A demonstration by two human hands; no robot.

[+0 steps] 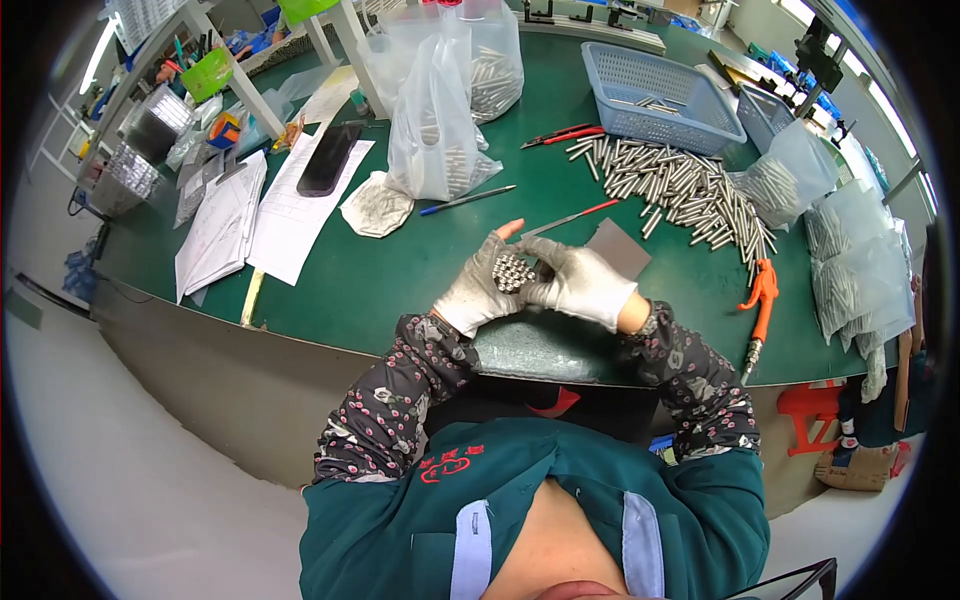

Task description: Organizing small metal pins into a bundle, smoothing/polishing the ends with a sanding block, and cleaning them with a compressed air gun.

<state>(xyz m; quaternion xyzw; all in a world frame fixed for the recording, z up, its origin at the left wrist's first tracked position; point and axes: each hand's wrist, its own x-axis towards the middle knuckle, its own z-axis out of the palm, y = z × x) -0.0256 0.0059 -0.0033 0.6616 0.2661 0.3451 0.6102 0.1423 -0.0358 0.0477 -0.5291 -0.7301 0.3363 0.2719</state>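
A tight bundle of metal pins [512, 273] is held between my gloved hands near the table's front edge, with the round pin ends facing up. My left hand [470, 288] wraps its left side, a bare thumb tip sticking up. From the other side, my right hand [585, 284] closes round the bundle, its fingers partly hidden. Behind my right wrist lies a flat grey-brown sheet [620, 248]. A thin file with a red handle [585, 214] rests just beyond my hands. Loose pins [670, 185] are heaped farther right.
Right of my hands lies an orange air gun [763, 295]. A blue basket [650, 115], red-handled pliers [563, 136] and bags of pins [850, 260] stand beyond. To the left are a pen [468, 200], crumpled white cloth [377, 205], phone [330, 160] and papers [222, 225].
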